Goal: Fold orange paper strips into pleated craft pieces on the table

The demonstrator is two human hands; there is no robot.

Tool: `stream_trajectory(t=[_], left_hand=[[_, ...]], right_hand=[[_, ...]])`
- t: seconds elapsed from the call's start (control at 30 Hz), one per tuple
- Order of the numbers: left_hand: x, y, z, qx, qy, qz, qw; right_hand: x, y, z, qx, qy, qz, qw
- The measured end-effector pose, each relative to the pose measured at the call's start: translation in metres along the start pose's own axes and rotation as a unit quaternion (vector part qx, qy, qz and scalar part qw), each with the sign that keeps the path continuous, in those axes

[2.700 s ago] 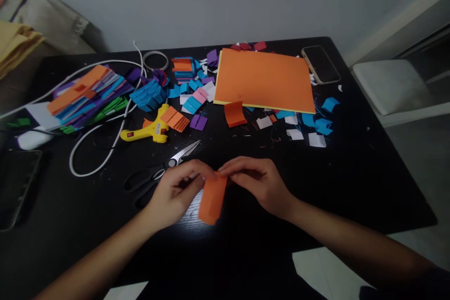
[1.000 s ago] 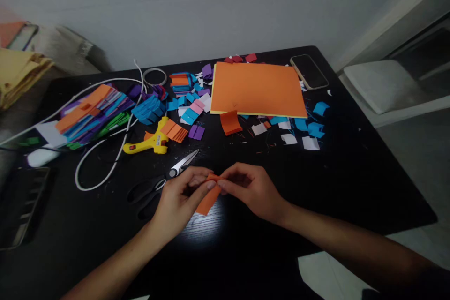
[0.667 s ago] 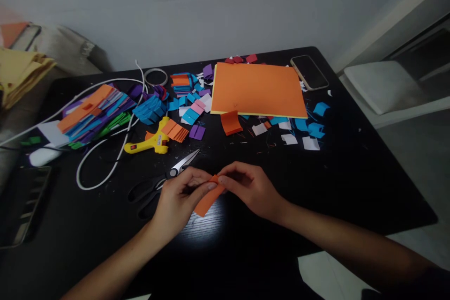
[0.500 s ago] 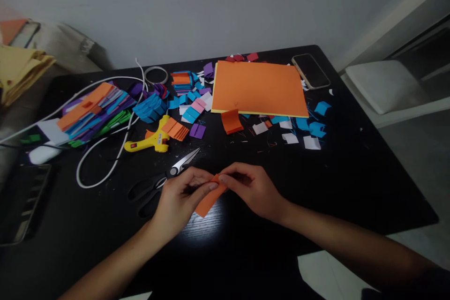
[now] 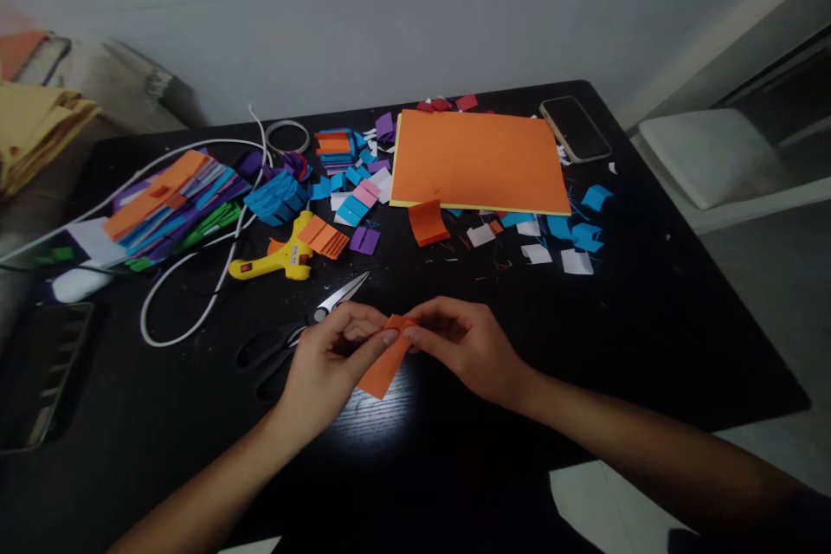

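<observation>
Between my two hands is a small strip of orange paper [image 5: 382, 370], its lower end hanging free over the dark table. My left hand [image 5: 334, 355] pinches its upper left edge, thumb on top. From the other side my right hand [image 5: 464, 346] closes thumb and fingers on the upper right edge; those fingertips are partly hidden behind the paper. Black-handled scissors [image 5: 325, 307] lie open just beyond my left hand, partly covered by it. A folded orange paper piece [image 5: 427, 223] rests farther off, at the front edge of a large orange sheet [image 5: 480, 160].
A yellow glue gun [image 5: 279, 261] lies left of centre beside orange folded papers [image 5: 323, 237]. A white cable [image 5: 146, 312] loops around stacked coloured strips [image 5: 175, 199]. Scattered blue and white paper pieces [image 5: 576, 261] lie right, with a phone [image 5: 575, 130] at the back corner.
The orange paper strip has turned slightly in my fingers, and more of its top shows between the thumbs. Both hands stay in nearly the same place.
</observation>
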State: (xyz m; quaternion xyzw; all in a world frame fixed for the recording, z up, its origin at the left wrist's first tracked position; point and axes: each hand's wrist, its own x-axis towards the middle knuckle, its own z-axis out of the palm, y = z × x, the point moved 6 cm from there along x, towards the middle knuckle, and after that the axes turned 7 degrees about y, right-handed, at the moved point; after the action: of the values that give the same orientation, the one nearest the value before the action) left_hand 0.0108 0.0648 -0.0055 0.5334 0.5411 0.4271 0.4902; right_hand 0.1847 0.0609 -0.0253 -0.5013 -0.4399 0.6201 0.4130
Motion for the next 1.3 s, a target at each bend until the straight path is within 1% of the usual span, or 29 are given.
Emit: stream_trajectory(t=[0.17, 0.27, 0.33, 0.53, 0.63, 0.77, 0.9, 1.0, 1.1, 1.23, 1.3], left_hand=[[0.002, -0.005, 0.003, -0.045, -0.032, -0.049, 0.997], [0.003, -0.009, 0.003, -0.043, -0.044, -0.071, 0.996], [0.003, -0.01, 0.002, -0.039, -0.044, -0.073, 0.996], [0.001, -0.009, 0.002, -0.015, -0.037, -0.053, 0.998], [0.0, -0.004, 0.003, 0.008, -0.037, -0.021, 0.999], [0.0, 0.002, 0.001, 0.045, -0.019, 0.021, 0.999], [0.001, 0.005, -0.003, 0.078, -0.006, 0.044, 0.996], [0.001, 0.004, -0.003, 0.083, -0.008, 0.044, 0.996], [0.0, 0.003, -0.003, 0.076, -0.014, 0.04, 0.996], [0.0, 0.004, -0.003, 0.07, -0.012, 0.035, 0.997], [0.0, 0.004, -0.004, 0.069, -0.013, 0.029, 0.997]], right_hand=[[0.0, -0.004, -0.001, -0.003, 0.006, -0.014, 1.0], [-0.002, -0.005, -0.001, -0.014, 0.008, -0.026, 1.0], [-0.002, -0.006, -0.001, -0.021, 0.011, -0.033, 0.999], [-0.003, -0.008, -0.002, -0.038, 0.024, -0.052, 0.998], [-0.004, -0.01, -0.002, -0.076, 0.029, -0.072, 0.994], [-0.006, -0.012, -0.002, -0.115, 0.021, -0.097, 0.988], [-0.007, -0.014, 0.0, -0.135, 0.018, -0.113, 0.984], [-0.007, -0.014, 0.0, -0.13, 0.022, -0.106, 0.986], [-0.007, -0.012, 0.0, -0.109, 0.023, -0.081, 0.991], [-0.006, -0.009, 0.002, -0.087, -0.004, -0.042, 0.995], [-0.006, -0.008, 0.002, -0.087, -0.008, -0.039, 0.995]])
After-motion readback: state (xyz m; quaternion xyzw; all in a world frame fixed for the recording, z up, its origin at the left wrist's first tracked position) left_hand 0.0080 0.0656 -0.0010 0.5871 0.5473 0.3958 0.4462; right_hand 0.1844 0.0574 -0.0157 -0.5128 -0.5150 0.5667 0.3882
